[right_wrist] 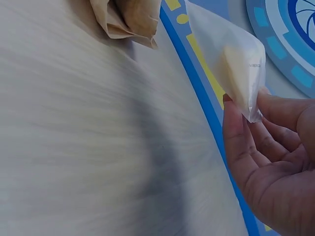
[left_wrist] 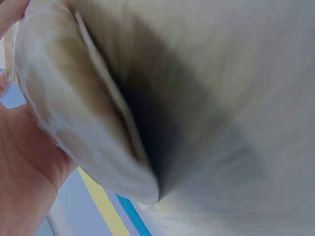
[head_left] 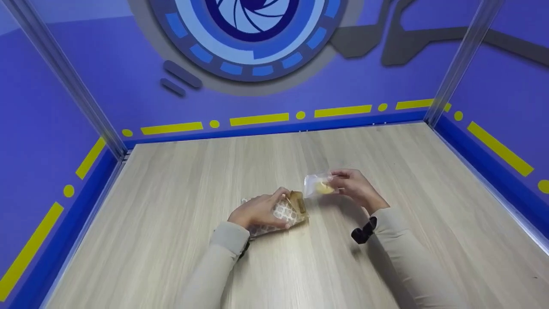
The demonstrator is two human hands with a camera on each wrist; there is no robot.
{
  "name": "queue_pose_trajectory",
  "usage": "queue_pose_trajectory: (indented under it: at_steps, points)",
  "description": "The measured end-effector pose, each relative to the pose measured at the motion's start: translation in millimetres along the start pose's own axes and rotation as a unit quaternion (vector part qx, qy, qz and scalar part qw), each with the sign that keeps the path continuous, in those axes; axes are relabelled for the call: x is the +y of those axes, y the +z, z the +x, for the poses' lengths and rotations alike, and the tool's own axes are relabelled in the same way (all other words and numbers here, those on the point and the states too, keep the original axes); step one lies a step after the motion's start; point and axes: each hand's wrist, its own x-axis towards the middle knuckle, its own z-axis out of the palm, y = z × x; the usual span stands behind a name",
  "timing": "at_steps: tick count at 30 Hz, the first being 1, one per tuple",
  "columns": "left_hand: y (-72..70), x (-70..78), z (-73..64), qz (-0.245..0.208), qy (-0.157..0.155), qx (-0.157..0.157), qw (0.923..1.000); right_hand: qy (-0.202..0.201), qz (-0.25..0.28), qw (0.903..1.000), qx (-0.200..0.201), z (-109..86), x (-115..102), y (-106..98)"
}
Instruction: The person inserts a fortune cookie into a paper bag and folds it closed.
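Note:
My left hand (head_left: 259,210) grips a paper bag (head_left: 286,212) with a white and tan pattern, low over the table. The bag's brown mouth (head_left: 297,201) gapes toward the right. In the left wrist view the patterned bag (left_wrist: 74,98) fills the upper left, its far end near the tabletop. Between the thumb and fingers of my right hand (head_left: 354,186) a small clear packet (head_left: 312,185) is pinched, with something pale yellow (head_left: 324,187) inside. The right wrist view shows the packet (right_wrist: 241,69) held by one end, apart from the bag's crumpled opening (right_wrist: 130,22).
Both hands are above a light wooden table (head_left: 193,171). Blue and purple panels (head_left: 107,68) with yellow markings stand at the back and both sides, joined by metal posts (head_left: 463,60). A black band with a small device (head_left: 364,231) is on the right wrist.

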Motion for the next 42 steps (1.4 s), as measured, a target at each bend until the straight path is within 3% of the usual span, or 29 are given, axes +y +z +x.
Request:
queue_pose_trajectory:
  at_steps: [20, 42]
  points:
    - [-2.7, 0.8, 0.0, -0.001, 0.006, -0.005, 1.0, 0.004, -0.109, 0.9928, -0.049, -3.6, 2.6, 18.5]
    - [-0.2, -0.6, 0.6, -0.005, 0.003, -0.008, 0.9999, -0.006, -0.153, 0.9869, -0.052, -3.1, 4.5, 39.3]
